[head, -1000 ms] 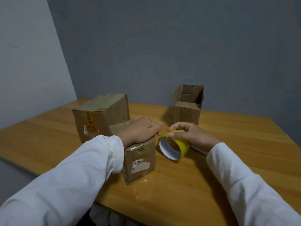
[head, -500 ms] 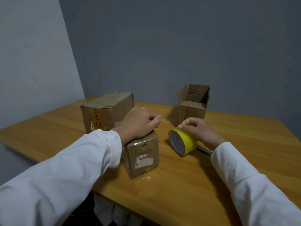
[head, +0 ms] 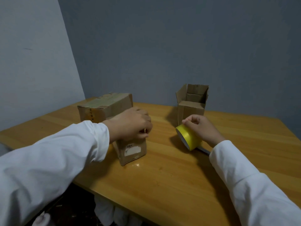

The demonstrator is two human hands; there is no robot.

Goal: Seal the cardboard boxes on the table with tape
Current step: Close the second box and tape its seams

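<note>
Left hand (head: pixel 130 124): curled over the small box (head: pixel 132 149), pinching at its top edge
Right hand (head: pixel 203 128): fingers bent, resting on the yellow tape roll (head: pixel 187 137) beneath it
Handling: cardboard light, likely crushable; hold the sides

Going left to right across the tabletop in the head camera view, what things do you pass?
Large taped box → left hand on the small box → yellow tape roll under the right hand; the open box stands behind them.
</note>
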